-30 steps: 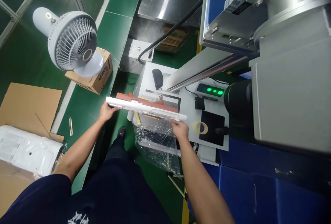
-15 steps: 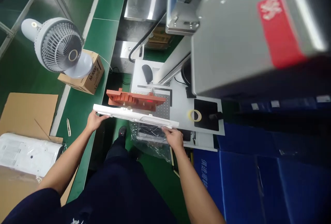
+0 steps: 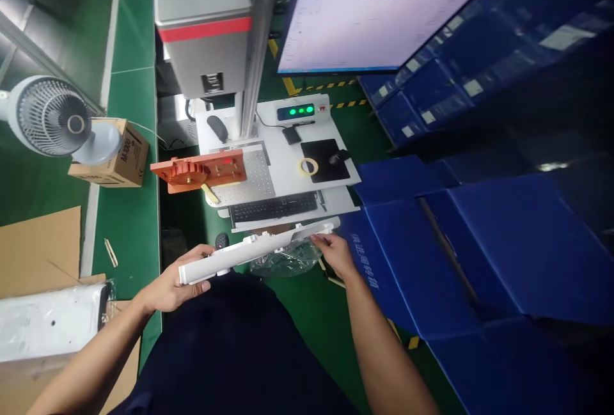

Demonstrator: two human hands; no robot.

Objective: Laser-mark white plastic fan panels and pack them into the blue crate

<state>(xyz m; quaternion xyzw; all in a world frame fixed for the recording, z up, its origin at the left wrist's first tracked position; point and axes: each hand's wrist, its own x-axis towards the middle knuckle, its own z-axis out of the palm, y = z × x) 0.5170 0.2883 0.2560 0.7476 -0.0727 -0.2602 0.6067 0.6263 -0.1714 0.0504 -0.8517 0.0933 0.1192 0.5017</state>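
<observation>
A long white plastic panel (image 3: 249, 250) is held in front of my body, seen nearly edge-on, with small clips along it. My left hand (image 3: 175, 281) grips its left end, thumb below and fingers above. My right hand (image 3: 334, 254) pinches the right end. Beyond the panel, an orange fixture (image 3: 206, 171) with a rounded, toothed form rests on the perforated plate (image 3: 256, 175) of a white worktable (image 3: 288, 165). Under the panel, clear plastic film (image 3: 288, 258) hangs near the keyboard shelf.
A grey machine head (image 3: 204, 25) on a column and a monitor (image 3: 374, 12) stand over the worktable. Left, a green bench (image 3: 129, 217) carries a fan (image 3: 52, 114), a cardboard box (image 3: 119, 153) and a utility knife (image 3: 110, 252). Blue boxes (image 3: 432, 261) stand right.
The view has swung right, bringing the monitor and blue boxes in. The panel has moved back from the orange fixture toward my body, its left end now lower and nearer.
</observation>
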